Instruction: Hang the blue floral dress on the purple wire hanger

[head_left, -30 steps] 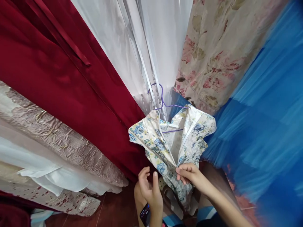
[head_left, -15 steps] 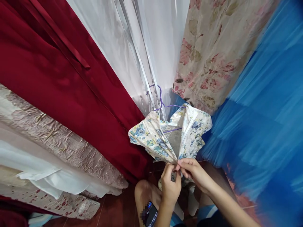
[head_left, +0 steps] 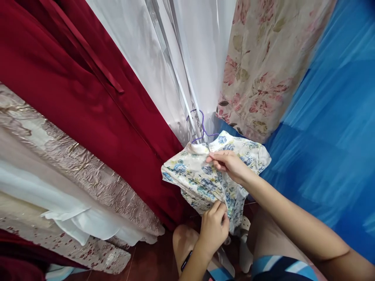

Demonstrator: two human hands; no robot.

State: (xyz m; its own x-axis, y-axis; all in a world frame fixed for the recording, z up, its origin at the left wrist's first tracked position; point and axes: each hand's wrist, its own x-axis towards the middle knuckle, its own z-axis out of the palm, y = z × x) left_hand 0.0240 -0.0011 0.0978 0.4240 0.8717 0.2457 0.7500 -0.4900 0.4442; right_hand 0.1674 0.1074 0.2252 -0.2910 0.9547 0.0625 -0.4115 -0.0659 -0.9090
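Observation:
A white dress (head_left: 193,177) with blue and yellow flowers hangs on a purple hanger (head_left: 202,121), its short sleeves spread to either side. The opening down its middle is closed up to near the collar. At the top of that seam, my right hand (head_left: 230,166) pinches what looks like the zipper; the pull itself is hidden by the fingers. Lower down the same seam, my left hand (head_left: 213,224) is closed on the dress fabric.
The hanger hooks by white metal bars (head_left: 184,70). A dark red gown (head_left: 111,117) and textured pink fabric (head_left: 96,168) hang at left. White fabric (head_left: 129,35), a pink-flowered gown (head_left: 260,70) and blue tulle (head_left: 316,148) surround the rest. Bent legs (head_left: 184,242) are below, over reddish floor tiles (head_left: 146,257).
My right hand has moved up from beside the left hand to the collar. The gaping front edges of the dress have come together along the way. My left hand stays low on the fabric.

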